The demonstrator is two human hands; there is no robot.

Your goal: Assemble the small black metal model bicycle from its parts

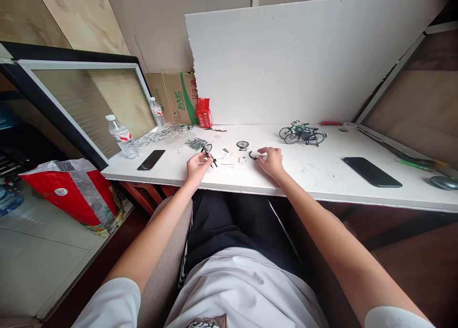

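My left hand is closed on a small black frame piece, which sticks out past the fingertips. A curved black part lies on the white table, and my right hand has its closed fingertips at the right end of it. Between and beyond the hands are a small spoked wheel and several tiny dark parts. Another wheel is just behind my left hand, beside a pile of grey-green parts.
Assembled model bicycles stand at the back right. A phone and a bottle are on the left, near thin part frames. A larger black phone lies on the right. A red box stands behind.
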